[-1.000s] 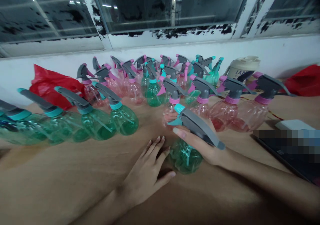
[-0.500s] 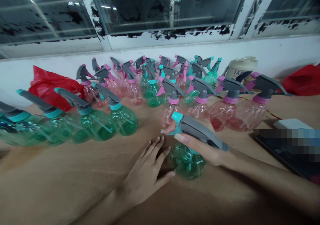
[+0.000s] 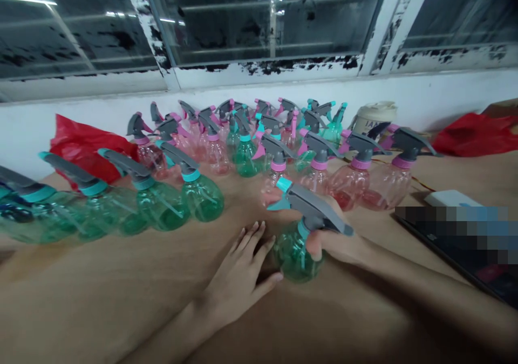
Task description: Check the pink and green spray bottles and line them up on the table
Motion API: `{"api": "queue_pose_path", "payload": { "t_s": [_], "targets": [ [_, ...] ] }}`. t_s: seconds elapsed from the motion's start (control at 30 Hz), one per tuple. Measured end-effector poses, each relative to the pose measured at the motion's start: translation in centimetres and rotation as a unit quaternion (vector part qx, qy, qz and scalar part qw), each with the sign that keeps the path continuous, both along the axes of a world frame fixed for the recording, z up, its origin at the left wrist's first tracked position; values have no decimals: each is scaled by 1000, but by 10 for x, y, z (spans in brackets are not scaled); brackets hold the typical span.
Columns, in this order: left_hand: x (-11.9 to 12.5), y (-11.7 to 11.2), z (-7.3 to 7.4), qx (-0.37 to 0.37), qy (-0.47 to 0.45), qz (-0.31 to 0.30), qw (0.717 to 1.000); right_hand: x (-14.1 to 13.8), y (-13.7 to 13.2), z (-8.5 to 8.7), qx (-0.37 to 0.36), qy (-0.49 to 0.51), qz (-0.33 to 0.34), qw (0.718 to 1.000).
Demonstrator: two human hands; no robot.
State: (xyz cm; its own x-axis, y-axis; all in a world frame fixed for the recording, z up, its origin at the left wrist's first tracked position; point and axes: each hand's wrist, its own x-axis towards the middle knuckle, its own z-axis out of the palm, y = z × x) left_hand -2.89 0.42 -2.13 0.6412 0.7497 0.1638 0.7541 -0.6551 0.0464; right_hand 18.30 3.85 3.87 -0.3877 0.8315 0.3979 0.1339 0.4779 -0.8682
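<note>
A green spray bottle (image 3: 297,253) with a grey and teal trigger head stands in front of me. My right hand (image 3: 334,240) grips it around the neck from the right, thumb below the head, some fingers hidden behind it. My left hand (image 3: 243,272) lies flat on the table just left of this bottle, its fingers spread and nothing in them. Left of it runs a row of green spray bottles (image 3: 202,197) with teal collars. Behind the held bottle stands a row of pink spray bottles (image 3: 350,183) with pink collars.
More pink and green spray bottles (image 3: 246,153) crowd the back by the wall. Red plastic bags (image 3: 93,153) (image 3: 473,135) lie at both sides. A cream container (image 3: 374,116) stands behind the pink row. On the right are a dark phone (image 3: 441,256) and a white box (image 3: 451,198).
My right thumb has moved from the side of the trigger head down to the bottle's neck. The bottle has tilted slightly. My left hand stays in place, while the view has shifted a little.
</note>
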Motion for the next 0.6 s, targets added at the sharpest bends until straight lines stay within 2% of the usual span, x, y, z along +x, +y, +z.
{"api": "queue_pose_path", "payload": {
  "t_s": [0.13, 0.23, 0.33, 0.47, 0.6],
  "targets": [
    [0, 1, 0, -9, -7, -2, 1000, 5, -2, 6, -4, 19, 13, 1000],
    [0, 2, 0, -12, -5, -5, 1000, 14, -7, 5, 31, -22, -4, 999],
    [0, 3, 2, -13, 4, -6, 1000, 26, -20, 0, 62, -100, -58, 991],
    [-2, 0, 10, -18, 3, -10, 1000, 39, -41, -8, 68, -199, -171, 963],
    [-10, -9, 17, -23, 21, 2, 1000, 38, -50, -16, 64, -222, -195, 953]
  ]
}}
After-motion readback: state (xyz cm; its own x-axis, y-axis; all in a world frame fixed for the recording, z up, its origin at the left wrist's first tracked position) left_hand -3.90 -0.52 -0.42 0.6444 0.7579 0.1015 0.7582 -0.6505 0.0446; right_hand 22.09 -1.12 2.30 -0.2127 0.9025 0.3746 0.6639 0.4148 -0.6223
